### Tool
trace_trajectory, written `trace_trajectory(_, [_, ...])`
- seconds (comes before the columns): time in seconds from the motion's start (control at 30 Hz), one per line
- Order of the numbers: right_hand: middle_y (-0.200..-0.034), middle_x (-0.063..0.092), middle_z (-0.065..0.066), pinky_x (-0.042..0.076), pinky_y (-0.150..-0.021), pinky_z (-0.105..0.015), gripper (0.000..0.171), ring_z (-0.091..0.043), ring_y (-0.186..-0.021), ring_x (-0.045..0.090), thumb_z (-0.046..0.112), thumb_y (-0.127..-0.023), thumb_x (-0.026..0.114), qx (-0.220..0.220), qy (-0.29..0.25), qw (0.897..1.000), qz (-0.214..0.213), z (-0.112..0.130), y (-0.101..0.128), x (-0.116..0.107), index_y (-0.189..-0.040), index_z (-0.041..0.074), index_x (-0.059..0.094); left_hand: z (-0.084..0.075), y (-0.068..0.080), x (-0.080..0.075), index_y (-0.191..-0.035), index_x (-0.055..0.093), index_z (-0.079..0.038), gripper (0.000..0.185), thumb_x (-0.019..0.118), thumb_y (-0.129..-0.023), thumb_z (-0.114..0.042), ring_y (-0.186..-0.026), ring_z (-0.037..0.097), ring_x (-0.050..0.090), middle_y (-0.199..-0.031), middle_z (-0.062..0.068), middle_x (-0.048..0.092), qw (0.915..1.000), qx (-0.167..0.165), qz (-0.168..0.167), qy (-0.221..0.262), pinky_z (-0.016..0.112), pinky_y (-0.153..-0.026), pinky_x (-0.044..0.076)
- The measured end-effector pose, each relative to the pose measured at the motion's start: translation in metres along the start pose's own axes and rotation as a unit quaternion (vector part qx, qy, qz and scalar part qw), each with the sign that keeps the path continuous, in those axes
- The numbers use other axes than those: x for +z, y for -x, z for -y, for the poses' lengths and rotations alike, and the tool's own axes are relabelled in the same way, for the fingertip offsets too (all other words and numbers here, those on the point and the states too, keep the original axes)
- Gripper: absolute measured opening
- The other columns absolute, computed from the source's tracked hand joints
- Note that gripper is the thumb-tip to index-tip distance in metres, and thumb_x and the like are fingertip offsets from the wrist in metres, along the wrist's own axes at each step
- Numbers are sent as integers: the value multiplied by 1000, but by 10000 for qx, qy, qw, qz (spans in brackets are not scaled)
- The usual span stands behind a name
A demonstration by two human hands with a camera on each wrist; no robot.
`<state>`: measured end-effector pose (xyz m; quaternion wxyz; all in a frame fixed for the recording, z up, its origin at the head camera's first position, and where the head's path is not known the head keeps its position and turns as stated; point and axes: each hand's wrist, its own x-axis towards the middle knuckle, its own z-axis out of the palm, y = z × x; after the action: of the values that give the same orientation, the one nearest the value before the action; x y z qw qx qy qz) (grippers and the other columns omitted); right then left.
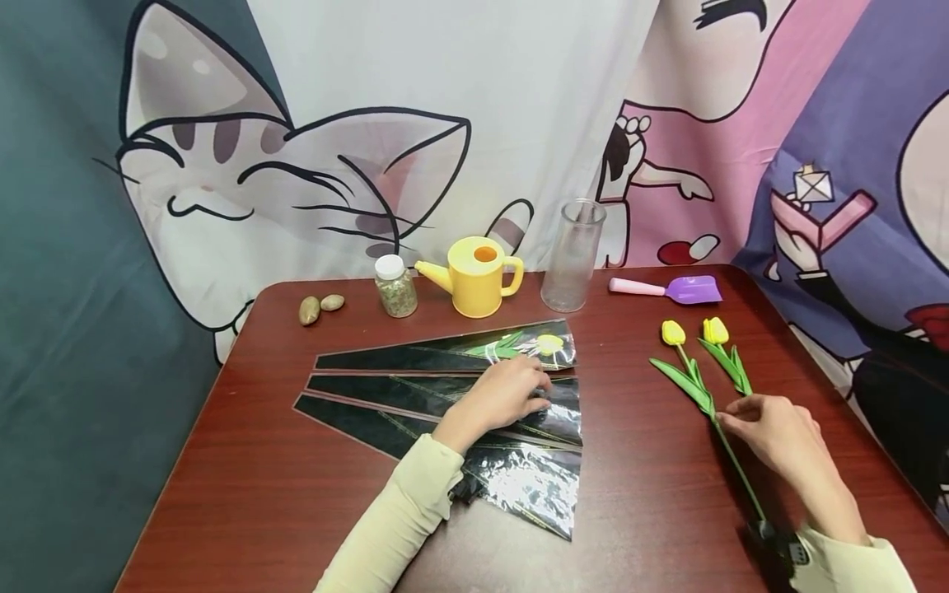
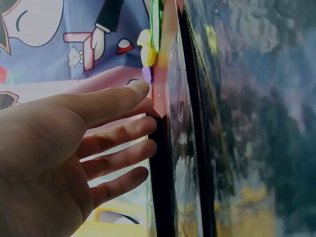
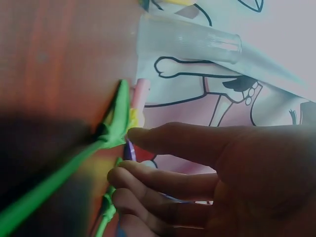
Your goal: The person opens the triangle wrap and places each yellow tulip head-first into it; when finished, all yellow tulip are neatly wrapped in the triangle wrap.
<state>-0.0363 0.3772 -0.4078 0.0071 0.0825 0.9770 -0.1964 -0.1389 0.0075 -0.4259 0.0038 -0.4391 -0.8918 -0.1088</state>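
Note:
Three clear-and-black plastic flower sleeves (image 1: 437, 394) lie fanned out on the table. A yellow tulip (image 1: 550, 344) with green leaves shows at the farthest sleeve; I cannot tell whether it is inside. Over the middle sleeve is my left hand (image 1: 500, 394), fingers loosely bent and nothing held; in the left wrist view its fingertips (image 2: 148, 147) are near the sleeve edges. To the right lie two more yellow tulips, a nearer-left one (image 1: 704, 399) and another (image 1: 730, 362). My right hand (image 1: 778, 432) is beside their stems, its thumb and forefinger apart in the right wrist view.
Along the back stand a lidded jar (image 1: 397, 288), a yellow watering can (image 1: 474, 280) and a clear glass vase (image 1: 572, 259). Two small brown stone-like pieces (image 1: 310, 310) lie at the back left. A purple shovel (image 1: 689, 289) with a pink handle lies at the back right.

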Motion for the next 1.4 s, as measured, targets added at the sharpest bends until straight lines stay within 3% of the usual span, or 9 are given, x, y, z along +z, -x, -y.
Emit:
trace_trajectory(0.13, [-88,70,-18,40,-62,-49,36,-50,-87,58,37,-86,74,104,18,9998,165,-5,6,8,-93,2,73,1,2,4,-109,75,-23,24,71,-91,-38,-99,13,58,-103,-7,62,9999,-30,167,-33,30,-84,48])
trace_trajectory(0.37, [-79,71,-9,41,-61,-47,41,-44,-83,62,44,-86,73,224,-21,9997,91,-12,10,14,-91,4,73,1,4,7,-113,73,-23,28,70,-91,-39,-101,14,58,-105,-5,61,9995,-125,292,-83,34,-83,49])
trace_trajectory(0.77, [-78,70,-6,39,-57,-40,44,-36,-76,61,50,-86,70,275,-15,9996,98,-13,10,16,-88,7,73,-1,0,17,-111,75,-23,30,74,-87,-41,-96,18,57,-101,-5,60,9990,-178,61,-398,33,-79,50])
trace_trajectory(1.0, [-78,69,-7,38,-55,-38,47,-33,-73,60,53,-86,69,236,-1,9996,134,-13,8,14,-88,6,73,3,-1,19,-94,79,-27,18,77,-82,-41,-84,15,56,-88,-9,58,9991,-87,-306,-275,29,-72,49])
trace_trajectory(1.2, [-78,69,-6,37,-56,-37,45,-32,-73,60,52,-86,69,178,-2,9998,132,-13,7,14,-88,7,73,4,0,20,-86,79,-29,5,75,-87,-33,-79,14,55,-81,-10,56,9985,10,-468,-267,29,-74,48])
trace_trajectory(1.4, [-75,67,-3,36,-55,-35,41,-29,-71,58,49,-86,71,119,7,9999,86,-13,6,15,-86,8,73,1,1,15,-91,79,-27,13,67,-95,-27,-86,14,59,-85,-8,59,9989,-72,-321,-341,30,-77,49])
